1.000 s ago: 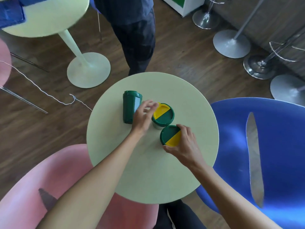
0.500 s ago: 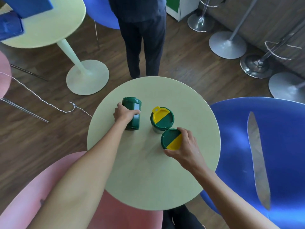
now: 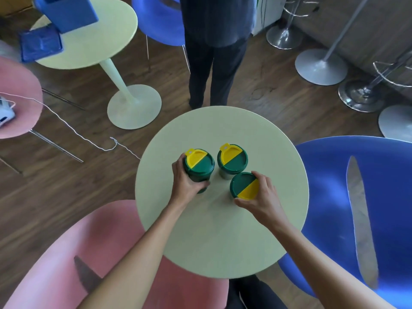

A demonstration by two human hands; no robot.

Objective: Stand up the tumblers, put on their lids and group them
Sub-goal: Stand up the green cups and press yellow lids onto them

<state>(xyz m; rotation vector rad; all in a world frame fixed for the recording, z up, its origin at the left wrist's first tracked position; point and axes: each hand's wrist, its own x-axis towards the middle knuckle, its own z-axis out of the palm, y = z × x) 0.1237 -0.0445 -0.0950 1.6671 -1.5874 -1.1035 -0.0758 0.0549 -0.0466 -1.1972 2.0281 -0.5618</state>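
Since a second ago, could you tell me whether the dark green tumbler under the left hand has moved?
Yes. The dark green tumbler was lying on its side; the left hand has stood it upright beside the middle tumbler on the round table.

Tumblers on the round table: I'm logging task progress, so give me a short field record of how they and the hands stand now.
tumblers: three, all upright, all lidded
left tumbler: gripped at its side by left hand
middle tumbler: untouched, yellow flap tab pointing away
right tumbler: right hand fingers on lid rim
grouping: close cluster, small gaps visible
surface: round table
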